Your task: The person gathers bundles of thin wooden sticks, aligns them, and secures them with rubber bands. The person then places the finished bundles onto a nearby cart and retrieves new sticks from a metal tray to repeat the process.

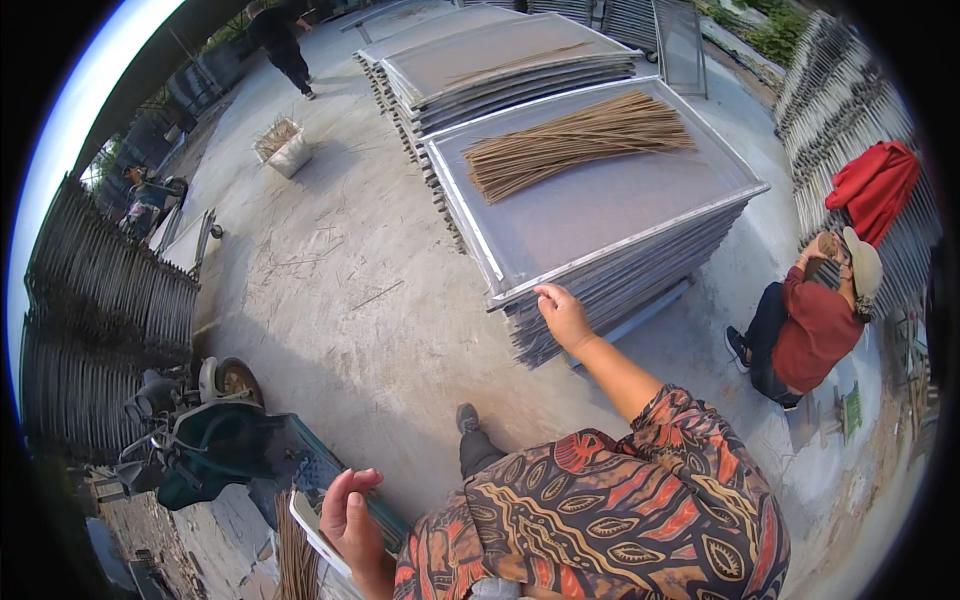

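Beside my left hip, my left hand (352,522) is raised with its fingers bent and apart. It is right by the white rim (312,527) of a container, and whether it touches the rim I cannot tell. Thin brown sticks (296,550) stand in or against that container. In front of me, my right hand (566,318) is loosely curled near the close corner of a stack of framed mesh trays (620,275); nothing shows in its fingers. A spread bundle of thin brown sticks (580,140) lies across the far part of the top tray (590,225).
More stacked trays (510,55) stand behind. A white bucket of sticks (285,148) is on the floor, with loose sticks scattered around. At left is a motor vehicle (215,440). One person (820,325) crouches at right; another (280,45) walks far off. Frames (840,100) lean at right.
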`<action>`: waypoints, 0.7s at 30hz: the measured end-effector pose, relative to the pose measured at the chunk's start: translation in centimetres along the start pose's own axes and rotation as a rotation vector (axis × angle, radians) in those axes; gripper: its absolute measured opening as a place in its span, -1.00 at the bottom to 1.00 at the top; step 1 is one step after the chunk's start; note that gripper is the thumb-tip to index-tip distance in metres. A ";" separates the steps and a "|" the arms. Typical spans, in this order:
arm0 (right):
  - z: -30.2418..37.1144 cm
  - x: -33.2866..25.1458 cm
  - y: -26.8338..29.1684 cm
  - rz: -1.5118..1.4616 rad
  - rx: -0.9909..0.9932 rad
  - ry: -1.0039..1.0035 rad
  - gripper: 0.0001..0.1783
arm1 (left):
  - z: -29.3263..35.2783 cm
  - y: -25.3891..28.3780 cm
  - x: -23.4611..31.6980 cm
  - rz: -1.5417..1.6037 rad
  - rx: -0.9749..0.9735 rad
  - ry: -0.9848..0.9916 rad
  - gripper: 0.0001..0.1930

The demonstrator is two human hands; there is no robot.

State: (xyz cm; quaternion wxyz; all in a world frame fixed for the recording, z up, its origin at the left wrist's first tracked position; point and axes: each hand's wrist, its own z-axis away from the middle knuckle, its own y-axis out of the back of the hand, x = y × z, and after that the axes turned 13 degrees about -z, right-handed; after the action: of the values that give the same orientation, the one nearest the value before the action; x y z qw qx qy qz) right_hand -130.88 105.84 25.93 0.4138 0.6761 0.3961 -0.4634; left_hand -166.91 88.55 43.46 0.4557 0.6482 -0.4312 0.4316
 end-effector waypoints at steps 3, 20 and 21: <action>-2.8 1.4 -2.1 0.167 0.013 0.030 -0.69 | -7.3 0.4 -2.0 0.022 -0.087 -0.034 -0.71; -10.9 5.2 -4.8 0.845 0.139 -0.435 -0.41 | -42.2 -9.7 -9.8 0.097 -0.772 -0.083 -0.70; -11.3 4.7 -4.9 0.897 0.133 -0.478 -0.40 | -44.1 -11.5 -10.3 0.085 -0.798 -0.075 -0.70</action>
State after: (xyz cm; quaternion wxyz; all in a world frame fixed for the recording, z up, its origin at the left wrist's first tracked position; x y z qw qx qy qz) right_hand -130.84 118.68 23.01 0.6071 0.6796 -0.0690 -0.4060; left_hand -165.95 135.21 40.55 0.6372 0.4172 -0.6077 0.2251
